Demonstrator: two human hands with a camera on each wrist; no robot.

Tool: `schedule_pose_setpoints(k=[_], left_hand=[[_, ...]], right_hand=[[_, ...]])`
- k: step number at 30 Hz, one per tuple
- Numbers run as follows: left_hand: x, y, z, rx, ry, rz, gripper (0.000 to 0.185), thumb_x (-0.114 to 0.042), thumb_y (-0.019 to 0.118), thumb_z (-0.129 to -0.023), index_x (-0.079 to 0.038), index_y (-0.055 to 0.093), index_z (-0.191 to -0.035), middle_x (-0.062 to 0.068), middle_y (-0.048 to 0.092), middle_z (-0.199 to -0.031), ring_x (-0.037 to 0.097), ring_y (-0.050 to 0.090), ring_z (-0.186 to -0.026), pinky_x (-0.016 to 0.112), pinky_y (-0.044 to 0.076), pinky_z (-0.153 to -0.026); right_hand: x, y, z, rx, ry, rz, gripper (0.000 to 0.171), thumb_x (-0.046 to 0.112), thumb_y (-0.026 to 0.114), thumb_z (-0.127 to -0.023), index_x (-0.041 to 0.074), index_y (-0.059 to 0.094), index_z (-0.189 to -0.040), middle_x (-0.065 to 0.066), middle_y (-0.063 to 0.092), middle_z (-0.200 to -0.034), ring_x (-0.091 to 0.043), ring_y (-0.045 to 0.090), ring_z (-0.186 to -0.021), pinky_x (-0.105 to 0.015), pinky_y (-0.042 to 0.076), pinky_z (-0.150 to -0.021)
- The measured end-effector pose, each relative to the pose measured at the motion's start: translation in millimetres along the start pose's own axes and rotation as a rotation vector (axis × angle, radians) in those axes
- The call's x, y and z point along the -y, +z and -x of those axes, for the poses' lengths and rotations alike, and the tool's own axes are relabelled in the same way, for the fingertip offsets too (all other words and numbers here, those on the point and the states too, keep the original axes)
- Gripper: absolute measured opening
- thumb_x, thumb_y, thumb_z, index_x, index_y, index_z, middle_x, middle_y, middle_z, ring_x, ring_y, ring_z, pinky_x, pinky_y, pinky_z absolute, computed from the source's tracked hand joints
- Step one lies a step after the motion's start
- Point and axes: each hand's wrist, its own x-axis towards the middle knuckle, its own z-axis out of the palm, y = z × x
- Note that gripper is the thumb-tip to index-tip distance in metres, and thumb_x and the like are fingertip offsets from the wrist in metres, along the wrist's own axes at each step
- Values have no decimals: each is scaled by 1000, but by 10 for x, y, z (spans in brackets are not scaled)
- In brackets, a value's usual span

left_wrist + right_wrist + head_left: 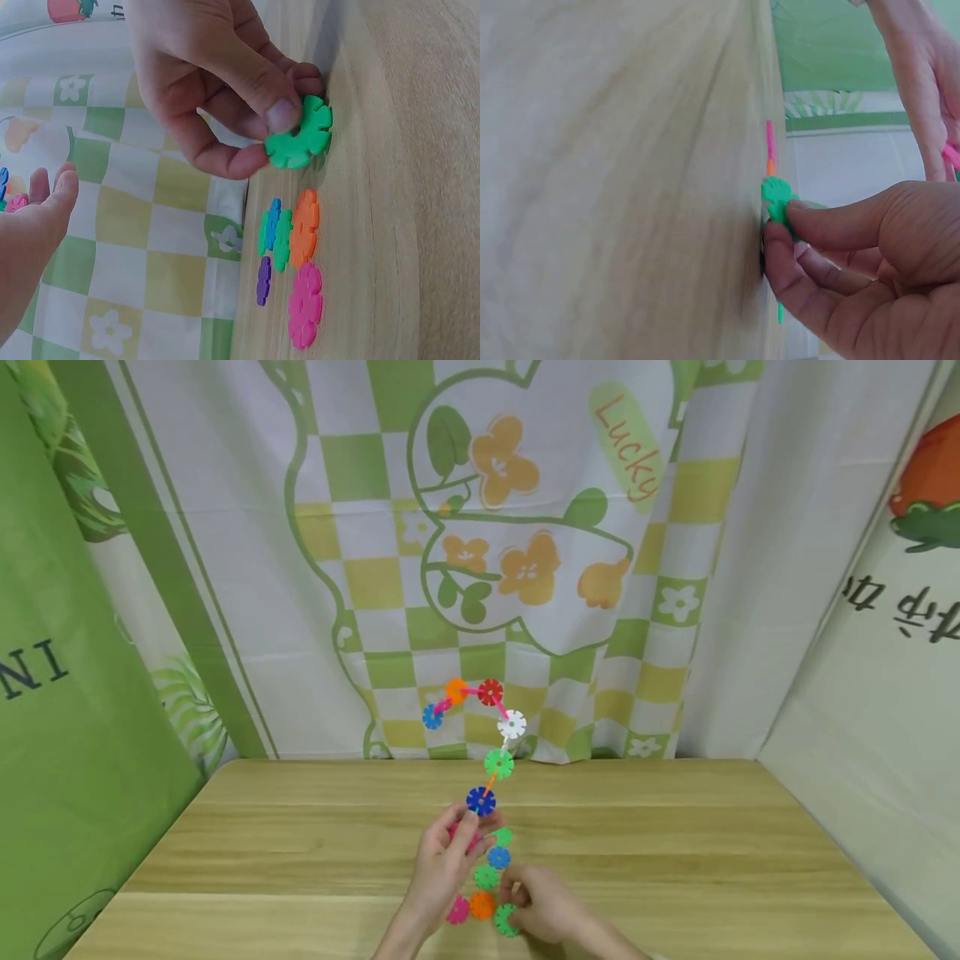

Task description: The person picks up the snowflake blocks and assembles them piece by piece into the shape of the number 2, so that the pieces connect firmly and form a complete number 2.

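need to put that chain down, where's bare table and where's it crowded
Bare wood runs along the table left of the left hand, and right of the right hand, out to the curtains. It is crowded between the hands, where loose discs lie under the chain.

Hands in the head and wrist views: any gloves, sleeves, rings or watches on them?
Both are bare. The left hand and right hand show no gloves or rings on the fingers, and the forearms carry no sleeve or watch in view.
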Motion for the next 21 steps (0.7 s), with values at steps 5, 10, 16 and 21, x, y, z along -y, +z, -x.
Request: schedule_pose_setpoints(k=[5, 10, 16, 21], left_hand=[[4, -5, -5, -4, -3, -11, 41, -20, 45, -103, 13, 42, -127, 20, 59, -119, 33, 54, -119, 31, 46, -98], [18, -9, -16, -5, -4, -35, 42, -20, 45, -103, 13, 42, -128, 23, 58, -120, 34, 54, -119, 31, 46, -98], [40, -15, -20, 0, -11, -31, 43, -20, 45, -103, 15, 41, -129, 24, 57, -122, 33, 54, -120, 30, 46, -99], [59, -20, -20, 2, -22, -15, 45, -21, 46, -103, 14, 40, -130, 23, 57, -123, 28, 55, -119, 32, 44, -100]], right_hand=[[-27, -97, 1, -7, -11, -169, 22, -15, 67, -73, 2, 58, -82, 1, 57, -60, -2, 50, -51, -15, 41, -44], [5, -249, -16, -81, -31, -187, 15, -7, 71, -77, -1, 61, -86, -6, 64, -73, -6, 58, -62, -21, 51, -54], [123, -419, -37, -179, -43, -220, 12, -1, 72, -80, -5, 65, -89, -10, 66, -79, -12, 62, -68, -24, 55, -60], [235, -459, -65, -276, -105, -186, 11, 2, 74, -81, -1, 67, -88, -7, 67, -80, -12, 64, -72, -24, 56, -65]])
